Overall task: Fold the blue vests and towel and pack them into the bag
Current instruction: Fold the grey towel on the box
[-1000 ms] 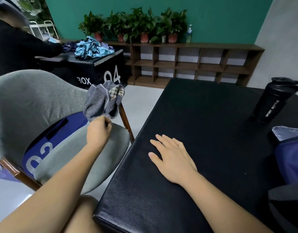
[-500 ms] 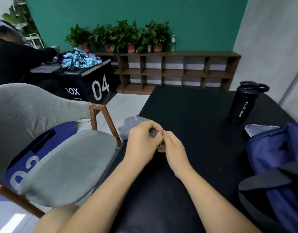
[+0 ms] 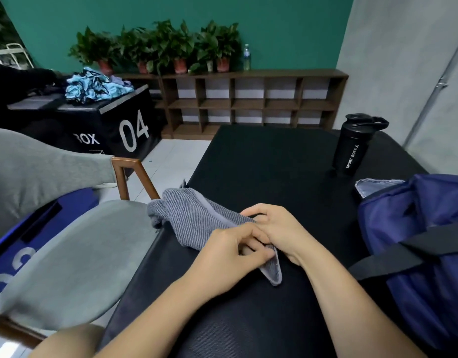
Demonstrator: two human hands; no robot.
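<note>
Item: grey-blue ribbed cloth towel (image 3: 194,220), lying bunched at the left edge of the black padded tabletop (image 3: 269,164), its far end spilling over toward the grey upholstered chair (image 3: 75,254), its near corner pointing back at the person. Hands: close together and touching over the near end; left hand (image 3: 230,251) pinches the hem by the corner between thumb and fingers, right hand (image 3: 277,228) lies beside it with fingers curled onto the same edge. Handling, as judged: light, soft and limp, holds no shape of its own, ribbed weave likely grippy, not fragile; will sag and bunch unless drawn taut. Best held at two corners of one short edge, hands spread apart, then laid flat for folding. Associated: blue fabric vest with white numerals (image 3: 75,202), draped on the chair; navy blue fabric bag (image 3: 416,228), open at the right of the tabletop, well apart from the towel.
</note>
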